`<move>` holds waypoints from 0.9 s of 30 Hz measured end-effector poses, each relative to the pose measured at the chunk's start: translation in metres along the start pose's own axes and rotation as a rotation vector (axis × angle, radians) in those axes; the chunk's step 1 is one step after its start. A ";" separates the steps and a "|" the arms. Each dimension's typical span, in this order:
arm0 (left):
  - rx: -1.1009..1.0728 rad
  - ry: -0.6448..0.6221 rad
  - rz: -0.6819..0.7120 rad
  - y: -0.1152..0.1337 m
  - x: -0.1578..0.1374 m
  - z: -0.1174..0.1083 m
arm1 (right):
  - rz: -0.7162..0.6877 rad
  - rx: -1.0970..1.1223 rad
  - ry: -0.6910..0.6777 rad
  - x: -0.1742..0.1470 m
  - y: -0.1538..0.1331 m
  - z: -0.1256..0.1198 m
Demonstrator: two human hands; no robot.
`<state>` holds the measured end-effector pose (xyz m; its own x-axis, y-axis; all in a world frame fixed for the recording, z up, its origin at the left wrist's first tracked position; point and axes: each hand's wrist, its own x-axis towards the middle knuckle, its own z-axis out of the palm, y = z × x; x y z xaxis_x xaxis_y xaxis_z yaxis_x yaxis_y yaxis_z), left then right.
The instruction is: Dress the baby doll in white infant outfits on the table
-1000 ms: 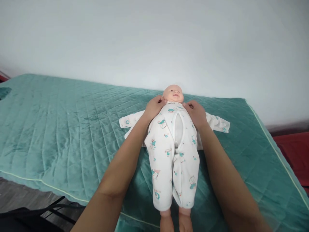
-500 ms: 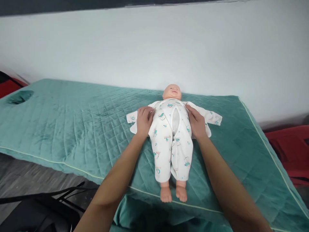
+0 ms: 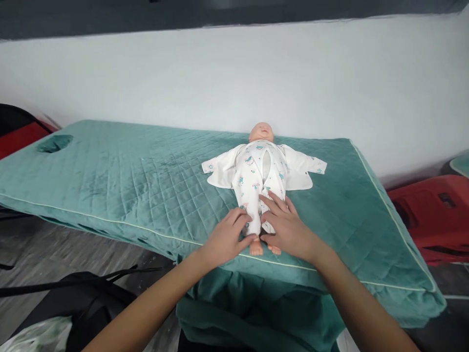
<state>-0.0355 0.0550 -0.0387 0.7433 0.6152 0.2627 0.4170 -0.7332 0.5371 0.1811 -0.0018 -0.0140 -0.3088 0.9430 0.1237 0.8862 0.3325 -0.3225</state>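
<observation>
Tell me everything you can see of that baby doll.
The doll lies face up on a green quilted cover, head near the wall, bare feet near the front edge. Its bald head and feet look like smooth plastic. White, fabric-looking clothes with teal prints cover its body and legs, with an oval front opening. Beneath, a white jacket's sleeves spread sideways. The person's left hand and right hand appear to touch its lower legs.

Doll [image 3: 256, 168] on bed [image 3: 154, 181], wall [image 3: 183, 83] behind
</observation>
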 end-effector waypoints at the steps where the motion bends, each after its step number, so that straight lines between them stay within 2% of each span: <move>1: 0.015 -0.025 0.005 0.003 0.000 0.001 | 0.005 -0.045 -0.011 0.001 -0.005 0.000; 6: 0.114 -0.067 0.039 0.011 -0.001 0.005 | 0.085 -0.220 0.074 0.007 -0.026 0.008; 10: 0.100 -0.042 0.020 0.014 -0.006 0.005 | 0.075 -0.190 0.121 0.006 -0.027 0.010; 13: 0.100 -0.009 -0.011 0.016 -0.009 0.005 | 0.074 -0.150 0.156 0.001 -0.029 0.002; 17: 0.184 0.078 -0.073 0.019 -0.009 0.007 | -0.043 -0.121 0.225 -0.005 -0.041 -0.013; 20: 0.133 0.137 -0.133 0.022 -0.008 0.006 | -0.110 -0.099 0.265 -0.008 -0.048 -0.018; 22: 0.040 0.173 -0.183 0.024 -0.007 0.004 | -0.064 -0.063 0.259 -0.009 -0.049 -0.016; 27: -0.031 0.190 -0.204 0.027 -0.007 0.005 | 0.210 -0.042 0.168 -0.007 -0.045 -0.005</move>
<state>-0.0267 0.0294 -0.0301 0.5330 0.7947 0.2904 0.5299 -0.5811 0.6177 0.1451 -0.0238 0.0041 -0.0578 0.9753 0.2134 0.9394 0.1255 -0.3191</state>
